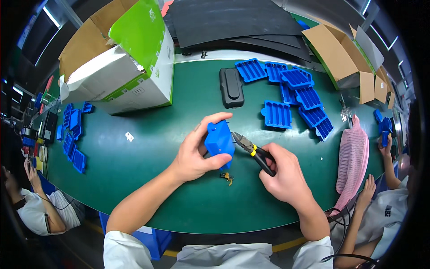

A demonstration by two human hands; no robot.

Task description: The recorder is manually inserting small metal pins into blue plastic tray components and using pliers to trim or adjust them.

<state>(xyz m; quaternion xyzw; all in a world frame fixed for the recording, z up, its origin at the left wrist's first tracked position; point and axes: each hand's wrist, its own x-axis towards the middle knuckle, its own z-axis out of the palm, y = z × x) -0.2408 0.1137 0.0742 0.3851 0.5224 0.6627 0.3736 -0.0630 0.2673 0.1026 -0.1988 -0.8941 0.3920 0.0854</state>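
My left hand (195, 150) grips a blue plastic battery holder (218, 140) over the middle of the green table, its closed back turned toward me. Thumb and fingers clasp it from opposite edges. In my right hand (286, 175) is a pair of diagonal cutters (255, 151) with black handles and yellow bands. Their jaws point at the right side of the holder, close by a thin dark pin or wire end; whether they touch it I cannot tell. Just below the holder a small black and brass-coloured part (227, 178) lies on the table.
More blue battery holders (277, 114) lie spread at the right, others (74, 125) at the left. A black case (231, 88) stands beyond my hands. Open cartons (139, 80) flank black sheets (233, 22) at the back. A pink mesh pouch (351, 161) lies right. Co-workers sit at both sides.
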